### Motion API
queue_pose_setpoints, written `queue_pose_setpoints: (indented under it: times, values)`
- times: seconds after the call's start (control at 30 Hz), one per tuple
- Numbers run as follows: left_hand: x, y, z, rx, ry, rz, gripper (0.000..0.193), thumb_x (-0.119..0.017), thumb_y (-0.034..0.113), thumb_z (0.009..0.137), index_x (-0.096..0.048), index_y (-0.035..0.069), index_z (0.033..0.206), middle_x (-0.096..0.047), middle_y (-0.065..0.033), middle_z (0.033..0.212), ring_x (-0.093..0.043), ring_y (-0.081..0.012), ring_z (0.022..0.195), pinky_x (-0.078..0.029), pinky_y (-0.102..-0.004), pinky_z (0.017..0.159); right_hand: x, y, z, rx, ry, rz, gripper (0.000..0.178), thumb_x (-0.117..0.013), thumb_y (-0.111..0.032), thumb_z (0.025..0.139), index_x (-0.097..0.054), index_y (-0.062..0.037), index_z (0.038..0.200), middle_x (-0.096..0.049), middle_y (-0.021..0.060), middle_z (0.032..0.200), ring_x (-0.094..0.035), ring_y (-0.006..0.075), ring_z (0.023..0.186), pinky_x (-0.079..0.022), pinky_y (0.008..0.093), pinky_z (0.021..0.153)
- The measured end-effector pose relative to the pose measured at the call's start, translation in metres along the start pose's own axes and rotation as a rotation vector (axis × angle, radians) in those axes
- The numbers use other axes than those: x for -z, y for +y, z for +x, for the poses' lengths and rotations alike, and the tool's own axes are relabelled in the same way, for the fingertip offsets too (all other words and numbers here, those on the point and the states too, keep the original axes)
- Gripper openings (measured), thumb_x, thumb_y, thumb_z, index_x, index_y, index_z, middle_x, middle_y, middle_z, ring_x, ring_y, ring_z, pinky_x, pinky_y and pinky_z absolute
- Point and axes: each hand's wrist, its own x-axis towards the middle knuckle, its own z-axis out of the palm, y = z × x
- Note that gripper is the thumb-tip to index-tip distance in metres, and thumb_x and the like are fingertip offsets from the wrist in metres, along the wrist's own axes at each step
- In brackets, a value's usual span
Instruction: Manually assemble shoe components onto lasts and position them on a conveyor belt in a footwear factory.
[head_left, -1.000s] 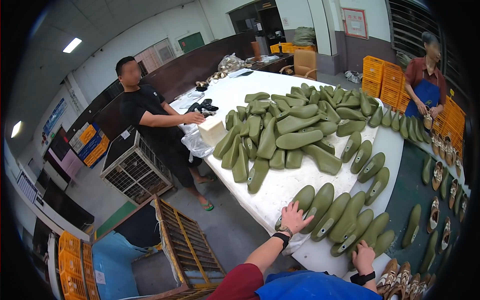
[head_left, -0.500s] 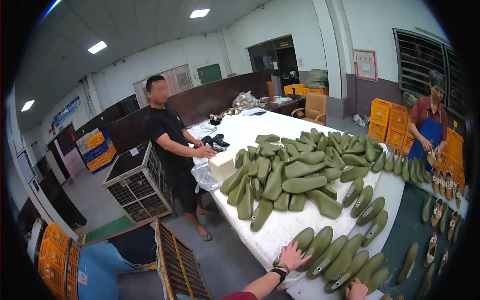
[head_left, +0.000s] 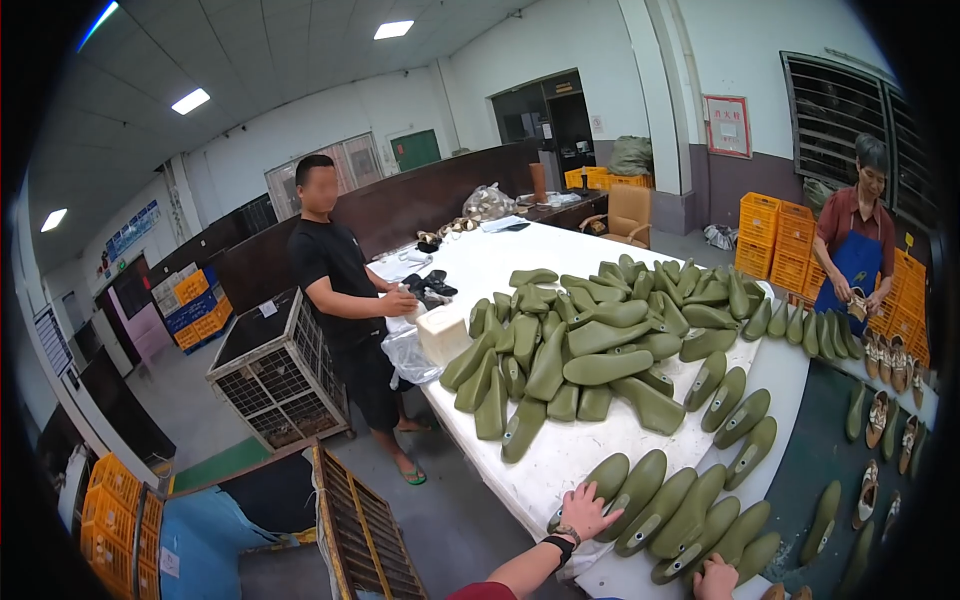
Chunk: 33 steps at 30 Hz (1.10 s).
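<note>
Several green plastic shoe lasts (head_left: 658, 512) stand side by side in a close row at the near edge of the white table (head_left: 560, 243). My left hand (head_left: 588, 512) rests on the leftmost last, fingers spread and stretched out, with a bracelet and a black wristband on that arm. At the bottom edge, my right hand (head_left: 716, 578) has its fingers bent around the near end of a last further right in the row; part of this hand is cut off. Beyond them lies a big loose heap of shoe lasts (head_left: 605, 368), with another short row to its right.
A person in black (head_left: 335, 270) stands left of the table by a whitish block (head_left: 442, 335). At right, a person in a blue apron (head_left: 855, 260) handles a shoe beside paired shoes (head_left: 877, 420) and lasts. A wire cage (head_left: 285, 375) and slatted cart (head_left: 360, 525) stand at left.
The person in black has lifted a hand slightly, back from the whitish block. My view has shifted a little. Both my hands stay in place on the lasts.
</note>
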Motion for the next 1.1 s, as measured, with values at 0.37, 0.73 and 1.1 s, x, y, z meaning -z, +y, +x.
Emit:
queue_pose_setpoints:
  times: [0.37, 0.73, 1.1]
  values:
    - [0.000, 0.004, 0.000, -0.021, 0.039, 0.031, 0.055, -0.051, 0.061, 0.079, -0.070, 0.010, 0.087, -0.052, -0.0127, 0.123, -0.043, -0.0309, 0.115, -0.036, -0.0492, 0.089, -0.028, 0.012, 0.000, -0.033, 0.081, 0.005, 0.021, -0.070, -0.023, 0.065, -0.064, -0.0069, 0.077, -0.060, 0.0069, 0.094, -0.060, 0.0315, 0.073, -0.049, 0.0429, 0.064]
    - [-0.011, -0.006, -0.004, -0.066, 0.138, -0.039, 0.052, -0.057, 0.056, 0.075, -0.071, 0.006, 0.082, -0.052, -0.0136, 0.117, -0.042, -0.0341, 0.112, -0.034, -0.0513, 0.089, -0.025, 0.000, 0.005, -0.075, 0.041, 0.000, 0.016, -0.059, -0.021, 0.075, -0.062, -0.0062, 0.073, -0.060, 0.0077, 0.089, -0.063, 0.0304, 0.067, -0.050, 0.0433, 0.058]
    - [-0.022, -0.003, 0.001, -0.112, 0.214, -0.017, 0.045, -0.062, 0.048, 0.075, -0.071, 0.005, 0.082, -0.054, -0.0158, 0.119, -0.045, -0.0353, 0.112, -0.036, -0.0499, 0.089, -0.007, 0.005, 0.000, -0.062, 0.082, 0.158, 0.016, -0.059, -0.021, 0.075, -0.066, -0.0059, 0.076, -0.064, 0.0128, 0.079, -0.064, 0.0314, 0.073, -0.052, 0.0434, 0.064]
